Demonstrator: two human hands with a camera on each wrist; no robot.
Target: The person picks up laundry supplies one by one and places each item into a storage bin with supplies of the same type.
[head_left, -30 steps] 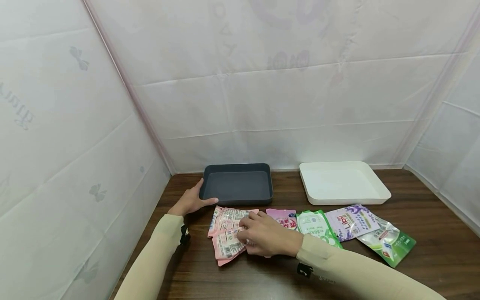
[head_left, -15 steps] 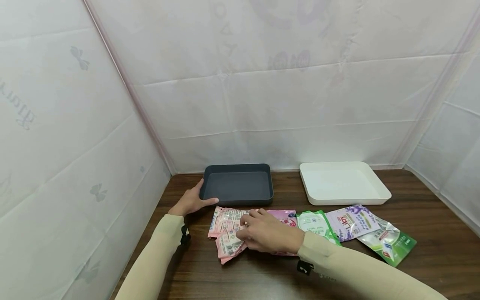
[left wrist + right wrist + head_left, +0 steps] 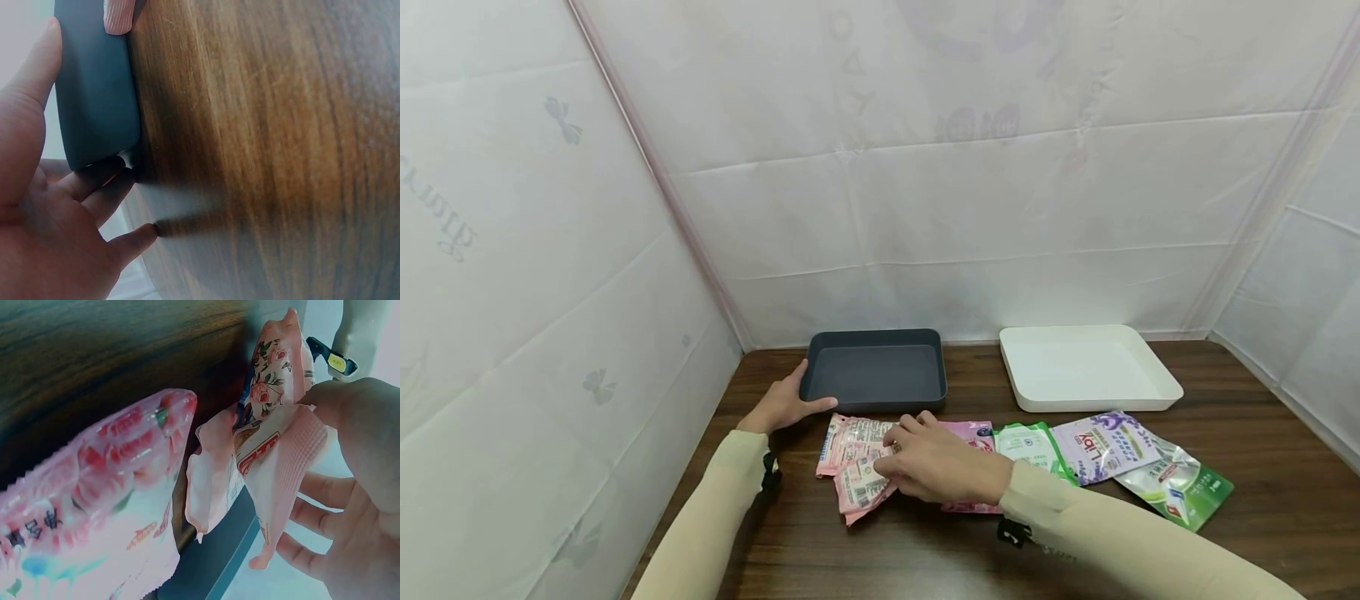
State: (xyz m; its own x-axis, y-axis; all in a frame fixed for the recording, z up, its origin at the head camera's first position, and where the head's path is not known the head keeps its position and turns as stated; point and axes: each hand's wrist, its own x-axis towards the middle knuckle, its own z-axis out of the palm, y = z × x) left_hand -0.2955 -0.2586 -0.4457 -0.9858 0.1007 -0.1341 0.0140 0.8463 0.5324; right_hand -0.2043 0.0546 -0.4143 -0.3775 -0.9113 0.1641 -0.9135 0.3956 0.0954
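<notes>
The person's left hand [image 3: 778,406], its fingers loosely extended, was touching the near-left corner of a dark tray [image 3: 876,375]. Just right of that hand I noted a flat pink packet [image 3: 850,437]; a second pink packet [image 3: 859,489], partly overlapping it, was pinched between the thumb and fingers of the right hand [image 3: 943,462]. A magenta packet [image 3: 970,431] lay beneath the right hand. To that hand's right, the table [image 3: 940,550] carried a green-and-white packet [image 3: 1030,450], a white tray [image 3: 1086,367] farther off, a lavender packet [image 3: 1105,447] and a green packet [image 3: 1195,492].
</notes>
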